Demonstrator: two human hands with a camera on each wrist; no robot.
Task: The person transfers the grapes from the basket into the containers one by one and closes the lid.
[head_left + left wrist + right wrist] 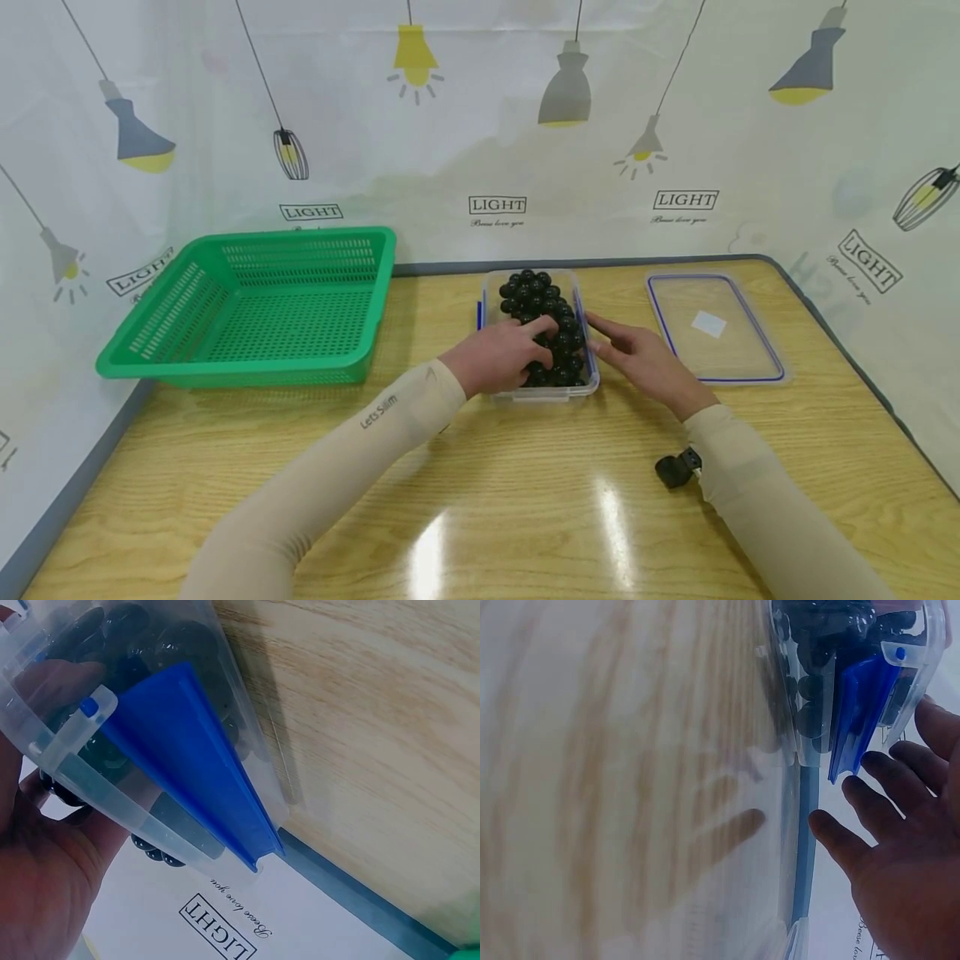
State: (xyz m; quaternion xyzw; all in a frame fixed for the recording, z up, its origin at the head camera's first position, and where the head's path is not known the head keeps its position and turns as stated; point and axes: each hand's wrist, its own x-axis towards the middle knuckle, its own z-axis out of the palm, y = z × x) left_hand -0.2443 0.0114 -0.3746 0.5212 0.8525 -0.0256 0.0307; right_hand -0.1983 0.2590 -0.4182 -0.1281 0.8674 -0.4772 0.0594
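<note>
Grapes [529, 293] fill a box [551, 392] on a desk [525, 492]; left grip [498, 354] curves over them, whether pinching cannot be told; right grip [647, 364] is spread beside the box; hard pressing could bruise them, a sideways shove slide the box.

Before you: pale yellow-brown wood-grain tabletop [510, 508], grey edging [442, 269], bright glare streaks on the near part. Back left, you have a green rectangular plastic basket [300, 321], walls slotted, floor perforated. To your right, a clear rectangular plastic lid [742, 337] lies flat, blue line near its rim, small white paper-like label [708, 324] near its middle. Facing you behind, a white backdrop sheet [465, 142] printed with hanging lamps: yellow, grey, blue-grey, black wire-caged. Boxed black "LIGHT" lettering [497, 205] repeats low across it, script line beneath.
</note>
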